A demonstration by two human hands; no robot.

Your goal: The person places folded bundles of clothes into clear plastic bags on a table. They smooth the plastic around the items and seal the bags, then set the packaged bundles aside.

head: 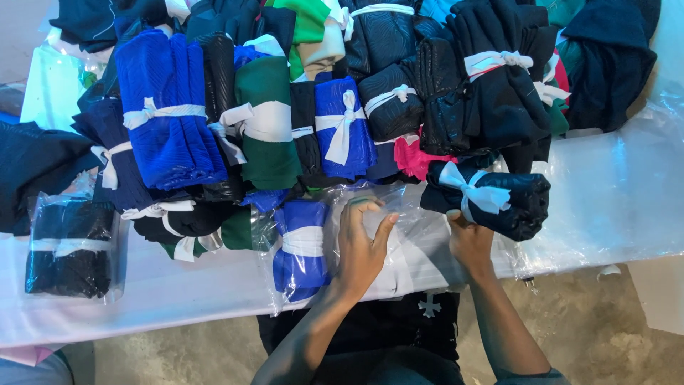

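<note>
Dark navy bundle (499, 203), white-tied

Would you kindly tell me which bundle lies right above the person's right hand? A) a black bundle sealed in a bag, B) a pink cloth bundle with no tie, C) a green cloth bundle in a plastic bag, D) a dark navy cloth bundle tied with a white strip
D: the right hand sits just under the dark navy cloth bundle tied with a white strip, at the table's near edge.
</note>
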